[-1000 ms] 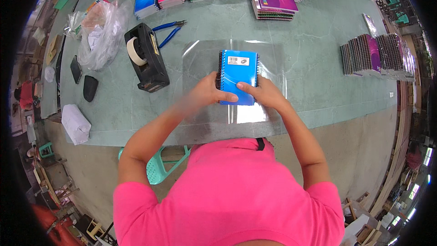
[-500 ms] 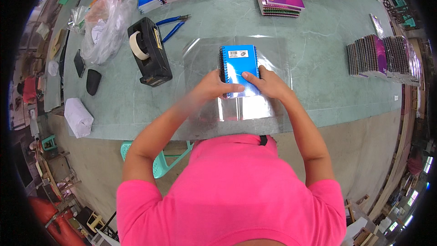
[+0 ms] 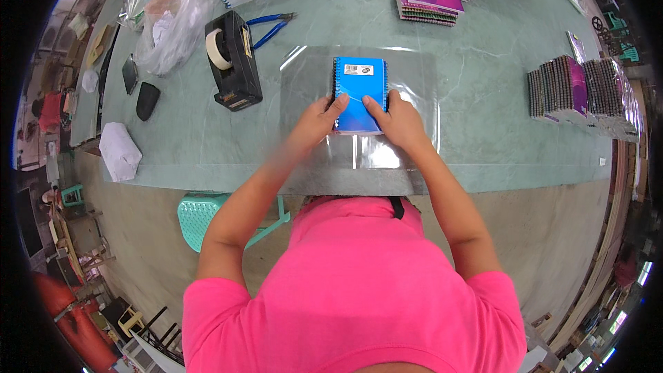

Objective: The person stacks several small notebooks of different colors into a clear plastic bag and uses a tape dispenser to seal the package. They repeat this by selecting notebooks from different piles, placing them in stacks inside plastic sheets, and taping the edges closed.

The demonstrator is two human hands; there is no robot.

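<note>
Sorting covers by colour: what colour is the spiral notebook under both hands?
Blue, with a white label near the top; spiral notebook, head view.

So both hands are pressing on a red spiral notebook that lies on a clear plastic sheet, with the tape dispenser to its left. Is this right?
Not quite: the spiral notebook is blue, not red. The head view shows both the left hand and the right hand on it, the clear plastic sheet under it, and the tape dispenser to its left.
</note>
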